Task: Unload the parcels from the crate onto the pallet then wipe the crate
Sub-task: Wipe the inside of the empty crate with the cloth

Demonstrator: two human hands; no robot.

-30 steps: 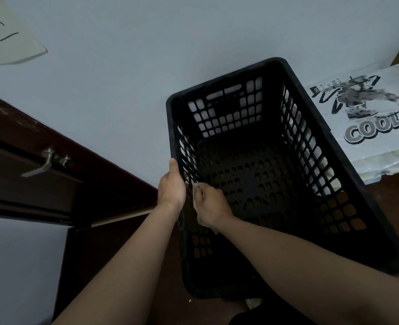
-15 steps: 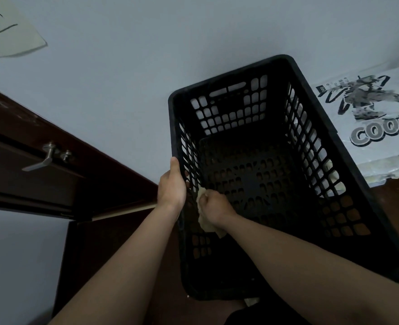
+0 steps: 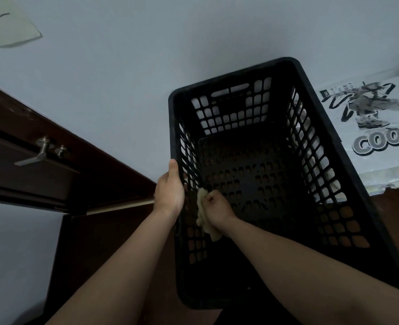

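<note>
A: Hands?
B: The left hand (image 3: 169, 195) is clamped on the crate (image 3: 231, 75) at its left rim. The right hand (image 3: 214, 207) is just beside it, inside, fisted round a tan cloth (image 3: 203, 219) against that wall.
A: Parcels?
B: One printed parcel (image 3: 381, 127), well right of both hands, outside the crate.

A dark brown surface (image 3: 395, 207) is carrying the things; whether it is a table or the floor is not clear. A black crate (image 3: 217, 289) is resting on it, and a white parcel (image 3: 381, 127) printed "COOL" is lying just beside the crate's right wall.
</note>
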